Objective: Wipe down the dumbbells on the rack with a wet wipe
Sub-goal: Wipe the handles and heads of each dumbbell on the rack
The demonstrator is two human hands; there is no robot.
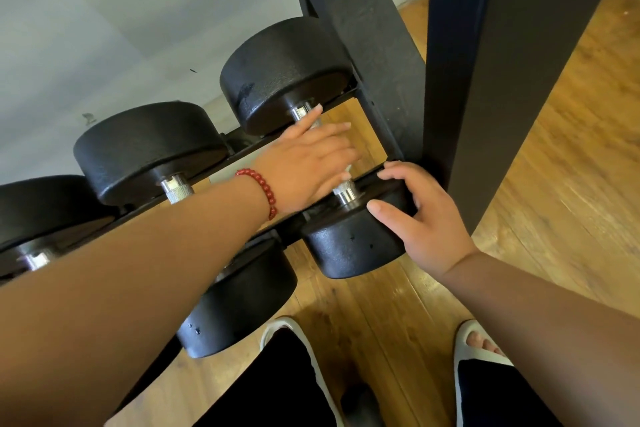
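Note:
The rightmost black dumbbell lies across the rack rails, and its knurled steel handle shows just below my left hand. My left hand, with a red bead bracelet at the wrist, lies over that handle with its fingers stretched toward the far head. A small white scrap, perhaps the wet wipe, peeks out under the fingers. My right hand grips the near head, fingers curled over its top rim and thumb on its side.
Two more black dumbbells sit to the left on the same rails. Another dumbbell head shows on a lower tier. A thick black post stands close on the right. Below are wooden floor and my feet in white slippers.

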